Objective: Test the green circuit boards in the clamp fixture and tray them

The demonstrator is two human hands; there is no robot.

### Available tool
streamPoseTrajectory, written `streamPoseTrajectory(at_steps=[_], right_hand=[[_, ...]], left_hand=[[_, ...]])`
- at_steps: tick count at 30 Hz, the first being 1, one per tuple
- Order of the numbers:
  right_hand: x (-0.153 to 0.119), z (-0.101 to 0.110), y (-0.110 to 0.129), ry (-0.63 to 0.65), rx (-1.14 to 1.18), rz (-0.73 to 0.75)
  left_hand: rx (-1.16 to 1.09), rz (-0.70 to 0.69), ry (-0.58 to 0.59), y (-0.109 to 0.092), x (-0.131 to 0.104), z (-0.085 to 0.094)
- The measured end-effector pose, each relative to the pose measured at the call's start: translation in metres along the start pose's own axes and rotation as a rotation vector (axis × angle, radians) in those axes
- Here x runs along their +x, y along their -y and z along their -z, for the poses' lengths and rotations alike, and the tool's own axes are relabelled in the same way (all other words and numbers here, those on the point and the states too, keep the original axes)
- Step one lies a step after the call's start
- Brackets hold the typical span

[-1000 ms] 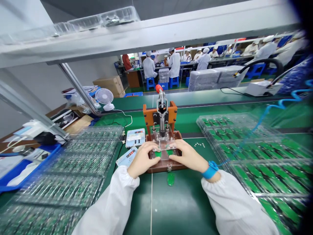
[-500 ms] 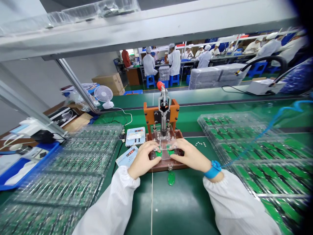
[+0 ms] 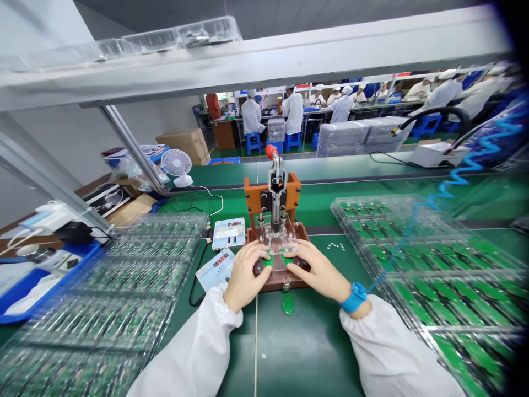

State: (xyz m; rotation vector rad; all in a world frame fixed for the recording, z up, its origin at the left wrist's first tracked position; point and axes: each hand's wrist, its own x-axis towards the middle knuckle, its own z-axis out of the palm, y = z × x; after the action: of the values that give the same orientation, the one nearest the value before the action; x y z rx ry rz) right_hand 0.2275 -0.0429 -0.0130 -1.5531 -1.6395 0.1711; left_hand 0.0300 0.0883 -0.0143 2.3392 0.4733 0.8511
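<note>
An orange and brown test fixture (image 3: pixel 296 190) with a red-tipped toggle clamp (image 3: pixel 271 151) stands before me. Its clear plate (image 3: pixel 270 240) sits over the brown base. Inside the fixture my left hand (image 3: pixel 243 275) has thumb and fingertips at the edges of a small green circuit board (image 3: pixel 268 259). Opposite it, my right hand (image 3: pixel 320 273) pinches a second green circuit board (image 3: pixel 286 259) the same way. The fingertips are partly hidden under the clear plate. Another green board (image 3: pixel 288 304) lies on the bench just in front of the base latch (image 3: pixel 286 284).
Clear trays of boards flank me, left (image 3: pixel 140 264) and right (image 3: pixel 382 231). Two meter boxes, one farther back (image 3: pixel 228 233) and one nearer (image 3: pixel 215 268), sit left of the fixture. Small white pieces (image 3: pixel 336 246) lie to its right. A blue coiled cord (image 3: pixel 450 184) runs from my wrist strap (image 3: pixel 354 298).
My view has tilted up slightly, so the scene sits lower. Both hands remain at the boards in the fixture with only slight finger movement. The blue cord has swung.
</note>
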Motion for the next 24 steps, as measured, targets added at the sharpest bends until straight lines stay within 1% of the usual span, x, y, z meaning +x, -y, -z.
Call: streamPoseTrajectory(at_steps=[2, 3, 6, 7, 8, 9, 11, 13, 14, 15, 16, 18, 20, 24], right_hand=[[0.0, 0.006, 0.002, -0.061, 0.002, 0.007], [0.001, 0.011, 0.003, -0.11, 0.004, 0.004], [0.009, 0.031, 0.012, -0.331, 0.016, -0.042], [0.016, 0.038, 0.018, -0.408, 0.022, -0.061], [0.024, 0.045, 0.024, -0.477, 0.036, -0.075], [0.035, 0.052, 0.03, -0.533, 0.06, -0.079], [0.064, 0.063, 0.044, -0.594, 0.134, -0.039], [0.1, 0.071, 0.055, -0.588, 0.205, 0.046], [0.118, 0.074, 0.058, -0.564, 0.222, 0.071], [0.137, 0.077, 0.06, -0.529, 0.227, 0.068], [0.154, 0.08, 0.06, -0.488, 0.232, 0.038], [0.182, 0.085, 0.058, -0.401, 0.247, -0.042], [0.2, 0.089, 0.056, -0.333, 0.264, -0.086], [0.213, 0.092, 0.057, -0.236, 0.289, -0.096]], left_hand=[[0.029, -0.004, -0.047, -0.002, -0.004, 0.0], [0.043, -0.009, -0.092, -0.004, -0.007, -0.001], [0.028, -0.041, -0.264, -0.015, -0.019, -0.003], [-0.001, -0.081, -0.29, -0.02, -0.023, -0.005], [-0.028, -0.145, -0.288, -0.025, -0.026, -0.008], [-0.046, -0.23, -0.255, -0.03, -0.03, -0.012], [-0.03, -0.413, -0.106, -0.036, -0.037, -0.022], [0.042, -0.531, 0.072, -0.038, -0.042, -0.032], [0.082, -0.554, 0.141, -0.037, -0.043, -0.036], [0.12, -0.562, 0.187, -0.037, -0.045, -0.038], [0.157, -0.56, 0.204, -0.036, -0.046, -0.039], [0.225, -0.546, 0.181, -0.036, -0.045, -0.039], [0.309, -0.506, 0.125, -0.038, -0.042, -0.037], [0.519, -0.387, 0.063, -0.043, -0.034, -0.038]])
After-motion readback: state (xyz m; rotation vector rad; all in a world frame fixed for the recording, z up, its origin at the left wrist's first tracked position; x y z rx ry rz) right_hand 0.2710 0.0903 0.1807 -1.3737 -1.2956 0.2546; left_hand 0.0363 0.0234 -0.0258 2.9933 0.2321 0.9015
